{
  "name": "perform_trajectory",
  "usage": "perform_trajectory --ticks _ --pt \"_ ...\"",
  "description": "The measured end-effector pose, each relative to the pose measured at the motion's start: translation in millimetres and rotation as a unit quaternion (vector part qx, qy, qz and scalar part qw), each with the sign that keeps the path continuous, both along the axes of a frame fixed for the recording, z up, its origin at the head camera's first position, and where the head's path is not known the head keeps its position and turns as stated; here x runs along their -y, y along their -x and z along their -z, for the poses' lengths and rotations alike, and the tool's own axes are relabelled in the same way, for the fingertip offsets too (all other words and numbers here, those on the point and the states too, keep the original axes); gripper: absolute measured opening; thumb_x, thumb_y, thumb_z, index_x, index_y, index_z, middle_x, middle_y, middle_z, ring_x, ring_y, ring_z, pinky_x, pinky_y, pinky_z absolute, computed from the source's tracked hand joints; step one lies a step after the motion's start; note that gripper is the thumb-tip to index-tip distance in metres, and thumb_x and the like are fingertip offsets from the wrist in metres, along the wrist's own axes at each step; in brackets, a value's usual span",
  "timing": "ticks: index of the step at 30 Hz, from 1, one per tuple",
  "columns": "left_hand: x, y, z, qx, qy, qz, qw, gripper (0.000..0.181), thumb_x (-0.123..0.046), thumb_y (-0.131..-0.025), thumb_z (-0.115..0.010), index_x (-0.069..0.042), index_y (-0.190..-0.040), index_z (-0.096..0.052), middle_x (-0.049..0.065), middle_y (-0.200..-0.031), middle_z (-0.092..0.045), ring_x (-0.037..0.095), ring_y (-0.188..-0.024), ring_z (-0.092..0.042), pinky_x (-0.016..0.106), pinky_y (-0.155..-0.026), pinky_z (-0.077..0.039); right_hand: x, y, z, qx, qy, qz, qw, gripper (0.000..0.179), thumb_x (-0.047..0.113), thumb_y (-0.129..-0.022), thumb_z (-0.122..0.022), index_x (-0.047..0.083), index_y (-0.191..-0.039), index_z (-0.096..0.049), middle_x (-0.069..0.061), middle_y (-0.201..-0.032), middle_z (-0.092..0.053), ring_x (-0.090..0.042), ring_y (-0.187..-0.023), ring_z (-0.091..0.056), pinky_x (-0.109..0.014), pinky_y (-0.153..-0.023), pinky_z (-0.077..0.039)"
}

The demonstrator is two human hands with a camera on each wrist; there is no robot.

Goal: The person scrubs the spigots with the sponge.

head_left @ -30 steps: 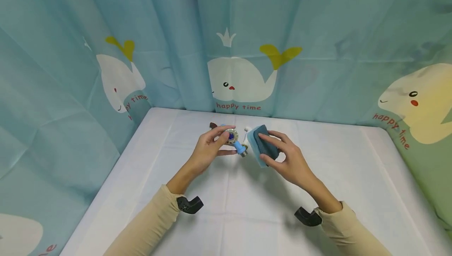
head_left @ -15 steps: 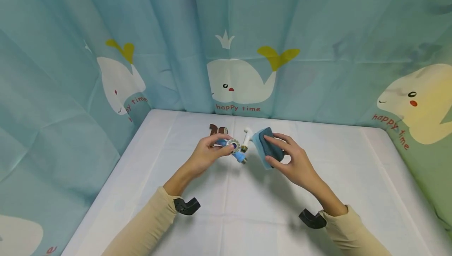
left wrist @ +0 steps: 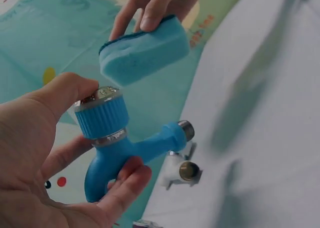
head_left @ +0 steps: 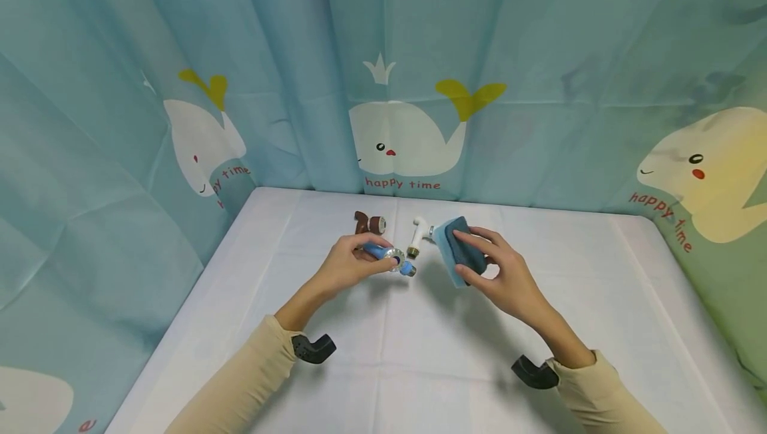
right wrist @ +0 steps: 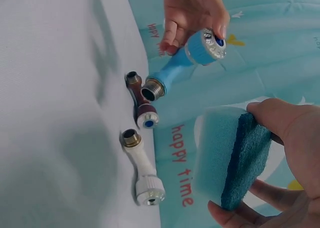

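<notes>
Left hand [head_left: 350,262]: grasping the blue tap [left wrist: 103,119]; thumb pressed on the silver cap of its knob, fingers curled beneath the body.
Blue tap: held up off the table [head_left: 431,374], in front of the person; ribbed blue knob with a silver cap and a blue centre; its threaded metal end points away from the left palm, towards the right-hand side.
Right hand [head_left: 503,274]: grasping the sponge [right wrist: 215,158]; thumb at one edge, fingers at the other.
Sponge: raised and tilted, apart from the blue tap; its pale blue foam faces that tap, its dark blue scouring layer faces the right palm.
White tap [right wrist: 145,163]: on the table, beyond the two hands; in the head view it lies between the blue tap and the sponge, its brass threaded end towards the person.
Brown tap [head_left: 376,225]: on the table just beyond the left hand, left of the white tap; untouched.
Sleeves [head_left: 240,381]: beige, both forearms; a black mount [head_left: 314,349] at each wrist.
Curtain [head_left: 299,21]: blue-green, behind the table; printed with whales and "happy time".
</notes>
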State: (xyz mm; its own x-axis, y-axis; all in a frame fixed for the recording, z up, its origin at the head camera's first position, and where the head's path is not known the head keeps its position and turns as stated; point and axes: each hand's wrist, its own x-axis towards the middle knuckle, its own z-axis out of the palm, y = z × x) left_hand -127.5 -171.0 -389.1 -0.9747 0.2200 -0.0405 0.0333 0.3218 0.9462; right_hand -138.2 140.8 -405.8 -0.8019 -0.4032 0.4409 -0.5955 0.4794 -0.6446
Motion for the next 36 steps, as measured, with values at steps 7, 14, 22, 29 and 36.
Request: perform_trajectory --ticks 7,14,22,29,36 --pt "1.6 -0.4 1.3 -0.020 0.068 -0.011 0.9974 0.025 -0.033 -0.092 -0.078 -0.016 -0.110 -0.075 0.002 -0.093 -0.066 0.018 -0.083 -0.059 0.033 -0.073 -0.049 -2 0.2 1.5 0.000 0.002 0.001 1.0000 0.059 0.011 -0.087 -0.083 0.017 -0.143 -0.063 -0.015 -0.147 -0.053 -0.032 -0.120 -0.061 -0.030 -0.081 -0.057" --pt "1.0 0.0 1.2 0.007 0.059 0.003 0.9983 0.029 -0.035 -0.100 -0.068 -0.013 -0.118 -0.070 0.010 -0.113 -0.067 0.035 -0.086 -0.070 0.037 -0.075 -0.053 -3 -0.1 2.5 0.004 0.004 0.003 1.0000 0.059 0.011 -0.088 -0.083 0.017 -0.143 -0.063 -0.015 -0.147 -0.052 -0.032 -0.121 -0.061 -0.029 -0.081 -0.057" --pt "1.9 1.5 4.1 0.104 -0.034 0.036 0.9933 0.042 -0.037 -0.109 -0.049 -0.005 -0.133 -0.060 0.016 -0.103 -0.064 0.032 -0.074 -0.072 0.040 -0.072 -0.062 -3 -0.5 4.4 0.001 0.015 -0.002 0.9999 0.059 0.009 -0.087 -0.083 0.016 -0.142 -0.063 -0.015 -0.147 -0.053 -0.032 -0.120 -0.061 -0.024 -0.082 -0.056" --pt "0.9 3.4 8.1 0.209 -0.100 0.024 0.9725 0.056 -0.044 -0.109 -0.043 0.001 -0.142 -0.047 0.020 -0.096 -0.062 0.033 -0.069 -0.072 0.042 -0.062 -0.063 -4 -1.0 6.8 0.007 0.017 -0.001 0.9998 0.059 0.009 -0.087 -0.083 0.016 -0.142 -0.063 -0.015 -0.148 -0.052 -0.032 -0.120 -0.061 -0.028 -0.081 -0.057" --pt "3.9 2.6 11.1 0.242 -0.110 0.035 0.9634 0.059 -0.050 -0.109 -0.040 -0.001 -0.141 -0.045 0.017 -0.092 -0.067 0.025 -0.073 -0.072 0.033 -0.068 -0.059 -4 -0.9 7.7 0.009 0.013 0.000 0.9999 0.059 0.009 -0.087 -0.083 0.016 -0.143 -0.063 -0.016 -0.148 -0.052 -0.034 -0.121 -0.061 -0.030 -0.081 -0.058"
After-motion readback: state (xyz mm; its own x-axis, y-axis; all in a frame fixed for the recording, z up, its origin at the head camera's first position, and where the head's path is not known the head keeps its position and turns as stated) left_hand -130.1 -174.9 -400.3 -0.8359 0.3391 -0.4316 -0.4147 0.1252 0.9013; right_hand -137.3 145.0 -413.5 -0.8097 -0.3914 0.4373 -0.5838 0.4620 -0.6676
